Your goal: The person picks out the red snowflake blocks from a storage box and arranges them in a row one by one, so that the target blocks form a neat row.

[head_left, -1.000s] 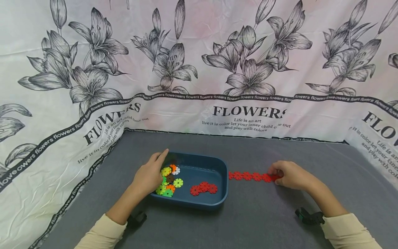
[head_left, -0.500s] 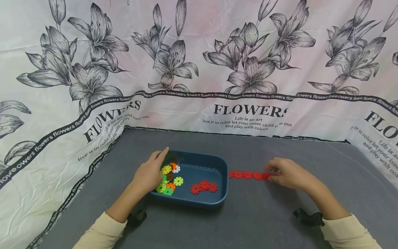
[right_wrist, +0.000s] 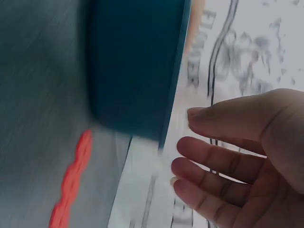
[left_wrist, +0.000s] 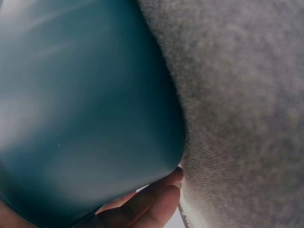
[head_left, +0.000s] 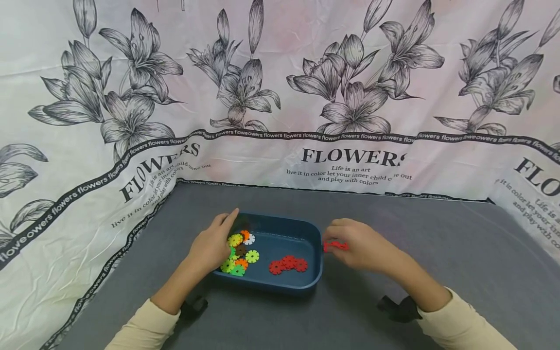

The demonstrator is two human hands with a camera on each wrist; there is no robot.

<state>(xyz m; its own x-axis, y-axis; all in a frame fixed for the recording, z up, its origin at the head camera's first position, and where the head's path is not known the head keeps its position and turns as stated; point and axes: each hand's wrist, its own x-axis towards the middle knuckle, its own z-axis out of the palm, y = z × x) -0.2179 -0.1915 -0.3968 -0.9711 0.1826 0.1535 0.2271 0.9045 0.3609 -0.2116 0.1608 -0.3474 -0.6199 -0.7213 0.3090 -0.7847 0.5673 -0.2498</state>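
The bench (head_left: 271,321) is grey and looks woven. A pale sheet (head_left: 253,160) with black flowers and words hangs behind it and at both sides. Red discs (head_left: 288,263) lie at the right in a blue box (head_left: 275,245), discs of other colors (head_left: 240,250) at the left. The left hand (head_left: 212,248) grips the box's left end. A red chain (right_wrist: 70,178) lies just beside its right end. Over it, the right hand (head_left: 363,244) is loose and holds nothing.

Two hands (head_left: 214,245), one tray (head_left: 271,245), one red chain (head_left: 339,246), one brown disc (head_left: 241,250), one white disc (head_left: 250,239)
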